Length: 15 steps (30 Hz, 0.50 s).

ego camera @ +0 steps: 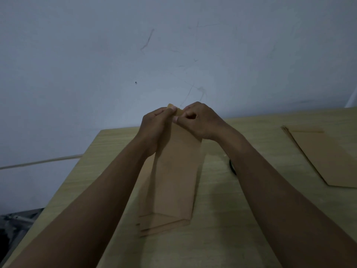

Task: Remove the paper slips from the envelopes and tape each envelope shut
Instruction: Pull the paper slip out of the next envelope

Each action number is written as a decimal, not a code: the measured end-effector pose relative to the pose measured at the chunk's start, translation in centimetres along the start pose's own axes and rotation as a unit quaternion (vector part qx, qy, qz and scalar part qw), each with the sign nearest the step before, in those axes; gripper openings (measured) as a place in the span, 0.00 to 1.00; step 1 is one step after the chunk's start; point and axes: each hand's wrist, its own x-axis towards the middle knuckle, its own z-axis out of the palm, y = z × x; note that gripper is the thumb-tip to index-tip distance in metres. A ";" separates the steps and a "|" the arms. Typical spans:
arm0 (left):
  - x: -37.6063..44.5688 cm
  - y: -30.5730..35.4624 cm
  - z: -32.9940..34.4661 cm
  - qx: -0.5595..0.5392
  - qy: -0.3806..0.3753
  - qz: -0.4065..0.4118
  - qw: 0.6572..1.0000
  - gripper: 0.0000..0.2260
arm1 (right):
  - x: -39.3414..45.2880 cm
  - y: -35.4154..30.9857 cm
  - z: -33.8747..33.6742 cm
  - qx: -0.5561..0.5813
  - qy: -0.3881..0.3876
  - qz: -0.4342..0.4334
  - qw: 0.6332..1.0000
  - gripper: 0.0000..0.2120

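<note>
**Both hands working at the top of one envelope, more waiting on the worktop**

The person holds a brown envelope (173, 167) upright between the hands, its top end far from the camera and raised against the wall (96, 64), its bottom end hanging near, over a small pile of envelopes (154, 227) that lies flat on the worktop (222, 219). The left hand (154, 124) grips the envelope's upper left edge, thumb and fingers (172, 108) curled onto the paper. The right hand (199, 120) pinches at the upper right corner with its fingers bent in tight. Between the two hands a lighter, yellowish tab (176, 110) stands just above the envelope's top. Whether it is the flap, a slip being drawn out, or a piece of tape, the dim light does not let me say.

To the far right a second stack of envelopes (324, 155) lies flat, well apart from the hands. Which pile is finished and which is waiting I cannot tell, since no tape strips or loose slips show on either. A dark curved object (231, 167) peeks out beside the right forearm, possibly a tape roll, though too little shows to be sure.

My reading is that the task is partway through: one envelope is in hand at its opening, and several envelopes probably remain to be emptied and sealed.
</note>
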 end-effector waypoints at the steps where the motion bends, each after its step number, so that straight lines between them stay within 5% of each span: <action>1: 0.1 0.0 0.0 -0.014 0.007 -0.006 1.000 0.09 | -0.1 0.1 -0.1 -0.004 0.017 0.009 1.000 0.17; 5: 0.5 0.0 -0.4 -0.052 0.039 -0.019 0.998 0.10 | -0.3 1.0 -0.4 -0.008 0.055 0.030 0.998 0.12; 12: 0.4 -0.6 -0.1 -0.063 0.038 -0.026 0.997 0.09 | -0.3 1.8 -0.1 0.045 -0.016 0.028 0.998 0.15; 15: 0.7 -0.7 -0.2 -0.065 0.036 -0.028 0.997 0.10 | -0.5 2.2 -0.1 0.095 0.043 0.003 0.995 0.05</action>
